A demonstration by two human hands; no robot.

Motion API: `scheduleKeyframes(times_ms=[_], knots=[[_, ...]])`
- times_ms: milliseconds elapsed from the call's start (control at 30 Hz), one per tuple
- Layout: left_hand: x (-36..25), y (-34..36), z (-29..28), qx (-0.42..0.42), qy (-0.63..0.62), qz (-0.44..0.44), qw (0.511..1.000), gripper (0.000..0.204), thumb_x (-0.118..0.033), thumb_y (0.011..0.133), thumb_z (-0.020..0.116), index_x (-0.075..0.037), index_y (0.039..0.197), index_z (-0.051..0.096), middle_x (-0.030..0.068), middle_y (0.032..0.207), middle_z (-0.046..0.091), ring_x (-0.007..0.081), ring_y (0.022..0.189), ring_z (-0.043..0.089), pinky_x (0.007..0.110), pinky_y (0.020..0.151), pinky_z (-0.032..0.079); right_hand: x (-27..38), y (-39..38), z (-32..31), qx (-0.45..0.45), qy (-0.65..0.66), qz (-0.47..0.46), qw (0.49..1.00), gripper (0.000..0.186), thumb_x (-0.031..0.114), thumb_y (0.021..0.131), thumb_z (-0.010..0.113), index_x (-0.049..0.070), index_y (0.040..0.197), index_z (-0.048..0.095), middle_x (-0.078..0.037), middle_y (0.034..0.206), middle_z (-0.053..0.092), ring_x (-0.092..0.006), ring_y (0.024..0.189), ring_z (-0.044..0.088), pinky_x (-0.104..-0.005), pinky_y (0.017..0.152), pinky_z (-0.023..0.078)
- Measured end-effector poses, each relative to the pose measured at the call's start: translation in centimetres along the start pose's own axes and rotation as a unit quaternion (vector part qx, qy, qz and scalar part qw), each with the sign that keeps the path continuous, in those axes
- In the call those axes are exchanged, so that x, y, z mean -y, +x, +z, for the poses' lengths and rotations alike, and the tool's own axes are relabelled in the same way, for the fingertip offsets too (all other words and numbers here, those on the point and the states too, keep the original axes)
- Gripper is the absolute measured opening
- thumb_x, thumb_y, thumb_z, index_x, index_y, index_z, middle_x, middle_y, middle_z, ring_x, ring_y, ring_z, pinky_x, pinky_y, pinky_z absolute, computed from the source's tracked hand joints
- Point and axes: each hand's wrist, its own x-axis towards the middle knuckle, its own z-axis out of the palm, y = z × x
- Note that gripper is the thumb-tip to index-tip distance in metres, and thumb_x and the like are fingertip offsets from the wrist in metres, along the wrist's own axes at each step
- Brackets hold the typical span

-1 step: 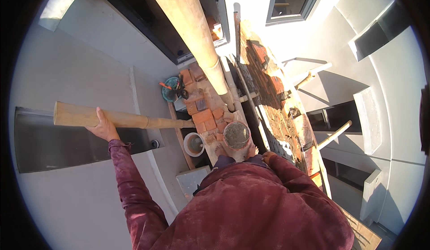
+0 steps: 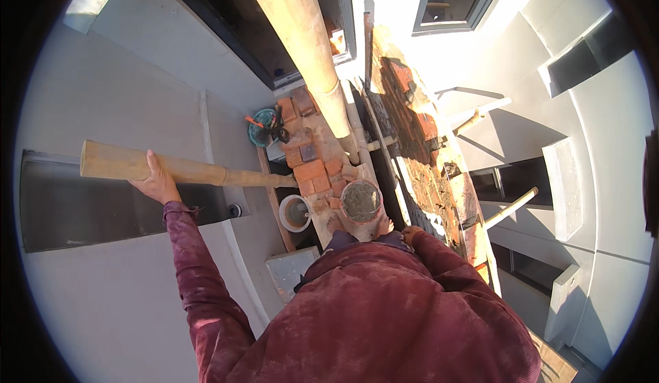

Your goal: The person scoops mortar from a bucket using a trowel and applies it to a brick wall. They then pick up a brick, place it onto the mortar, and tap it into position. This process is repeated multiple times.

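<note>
My left hand (image 2: 159,182) is closed round a bamboo pole (image 2: 206,175) at the left, near its thick cut end, with the thumb over the top. Down by my right thigh, beside the brick wall, hangs my right hand (image 2: 413,235); its fingers are mostly hidden. In front of my bare feet stands a bucket filled with grey mortar (image 2: 361,201). A white bucket (image 2: 283,213) with murky liquid is to its left. Beyond them, several orange bricks (image 2: 310,170) lie loosely on the planks I stand on.
A thick upright bamboo pole (image 2: 309,47) rises just ahead. To the right runs a rough brick wall (image 2: 425,156), with bamboo ends (image 2: 511,208) jutting out past it. A teal bucket (image 2: 259,136) with tools stands at the far left of the planks. Dark gaps show beside the boards.
The view has shifted slightly. My left hand stays on the bamboo pole, and the right stays by my thigh.
</note>
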Motion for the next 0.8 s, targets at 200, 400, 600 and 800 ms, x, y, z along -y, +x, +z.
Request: scheduleKeyframes(times_ms=[200, 400, 600, 800], knots=[[1.0, -5.5, -1.1, 0.082, 0.021, -0.015, 0.996, 0.106, -0.041, 0.087, 0.073, 0.010, 0.152, 0.006, 0.0275, 0.156, 0.020, 0.0353, 0.146, 0.023, 0.040, 0.118, 0.024, -7.4, 1.4, -6.0, 0.011, 0.107, 0.061, 0.992, 0.031, 0.014, 0.092, 0.054, 0.008, 0.119, 0.066, -0.008, 0.092, 0.070, -0.0180, 0.071, 0.067, -0.0330, 0.060, 0.055], [8.7, -31.6, -9.9, 0.469, 0.129, -0.265, 0.832, 0.083, -0.042, 0.086, 0.069, 0.004, 0.146, 0.035, 0.0274, 0.147, 0.041, 0.0395, 0.137, 0.040, 0.041, 0.114, 0.032, -9.0, -0.6, -6.6, 0.065, 0.134, 0.133, 0.980, 0.031, 0.010, 0.094, 0.049, 0.008, 0.119, 0.067, -0.012, 0.101, 0.071, -0.0217, 0.077, 0.070, -0.0384, 0.064, 0.058], [14.8, -54.4, -14.7, 0.715, -0.048, -0.370, 0.591, 0.103, -0.075, 0.087, 0.044, 0.002, 0.152, 0.024, 0.0247, 0.157, 0.025, 0.0379, 0.145, 0.027, 0.039, 0.119, 0.023, -11.2, 3.9, -11.1, 0.071, -0.092, -0.129, 0.985, 0.029, 0.007, 0.095, 0.050, 0.004, 0.118, 0.066, -0.013, 0.098, 0.072, -0.0213, 0.070, 0.068, -0.0355, 0.059, 0.056], [10.6, -47.3, -16.4, 0.817, 0.106, -0.349, 0.446, 0.103, -0.074, 0.089, 0.036, 0.003, 0.154, 0.013, 0.0246, 0.157, 0.025, 0.0354, 0.146, 0.026, 0.038, 0.118, 0.023, -1.1, 3.2, -11.2, 0.158, -0.107, 0.078, 0.979, 0.032, 0.016, 0.099, 0.044, 0.006, 0.122, 0.064, -0.013, 0.108, 0.071, -0.0249, 0.082, 0.071, -0.0382, 0.061, 0.057]])
